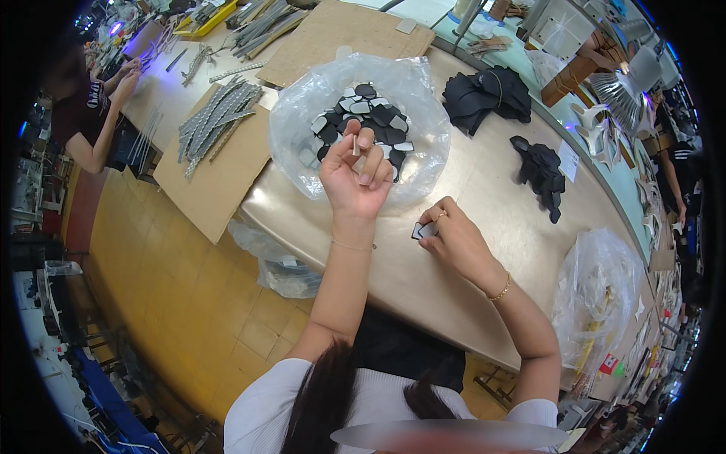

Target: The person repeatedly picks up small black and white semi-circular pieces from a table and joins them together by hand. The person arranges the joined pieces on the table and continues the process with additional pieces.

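Observation:
My left hand point(357, 178) is raised over the near edge of a clear plastic bag point(291, 144), palm up with its fingers curled in. A small pale sliver point(355, 145) shows between the fingertips; its kind is not clear. Inside the opened bag lies a heap of small flat black and white pieces point(386, 135) with rounded edges. To the right, my right hand point(463, 240) pinches a similar flat black-and-white piece point(426, 231) just above the metallic tabletop point(401, 265), or touching it; I cannot tell which.
Black fabric bundles point(488, 97) lie at the back right, with another dark bundle point(541, 178) nearer. A crumpled plastic bag point(594, 303) sits at the right. Grey strips point(219, 117) rest on cardboard point(215, 193) at left. A person point(94, 125) works at the far left.

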`<state>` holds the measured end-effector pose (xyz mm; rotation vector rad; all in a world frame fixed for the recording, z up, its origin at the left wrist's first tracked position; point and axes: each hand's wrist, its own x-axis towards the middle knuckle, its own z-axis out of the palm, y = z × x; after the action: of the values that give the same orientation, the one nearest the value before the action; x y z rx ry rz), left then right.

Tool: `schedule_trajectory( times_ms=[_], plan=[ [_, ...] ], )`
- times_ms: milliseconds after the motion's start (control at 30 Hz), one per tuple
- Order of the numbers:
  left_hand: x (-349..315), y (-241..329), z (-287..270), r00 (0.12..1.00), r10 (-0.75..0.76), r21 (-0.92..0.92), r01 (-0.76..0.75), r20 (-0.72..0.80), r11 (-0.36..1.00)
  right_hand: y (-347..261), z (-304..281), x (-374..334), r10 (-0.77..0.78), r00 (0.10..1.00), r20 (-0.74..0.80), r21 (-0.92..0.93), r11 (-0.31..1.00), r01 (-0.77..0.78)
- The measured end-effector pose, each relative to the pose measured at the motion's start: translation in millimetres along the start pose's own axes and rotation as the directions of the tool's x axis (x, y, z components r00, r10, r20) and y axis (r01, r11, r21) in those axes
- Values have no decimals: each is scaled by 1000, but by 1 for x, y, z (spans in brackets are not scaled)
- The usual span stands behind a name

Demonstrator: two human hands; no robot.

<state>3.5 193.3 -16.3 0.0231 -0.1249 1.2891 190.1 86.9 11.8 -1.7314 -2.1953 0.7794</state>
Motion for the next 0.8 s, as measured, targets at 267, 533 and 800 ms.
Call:
schedule_trajectory(
  times_ms=[267,533,800],
  plan=[
    [4,0,-4,986,65,-69,-76,-156,995,-4,-28,38,-117,981,157,71,992,107],
    [6,-2,-3,999,-20,-113,15,-44,993,48,-65,55,-205,746,-633,-148,979,143],
    [5,-22,-4,982,-190,34,189,18,981,203,-121,18,366,741,-563,-182,820,-543]
  ],
)
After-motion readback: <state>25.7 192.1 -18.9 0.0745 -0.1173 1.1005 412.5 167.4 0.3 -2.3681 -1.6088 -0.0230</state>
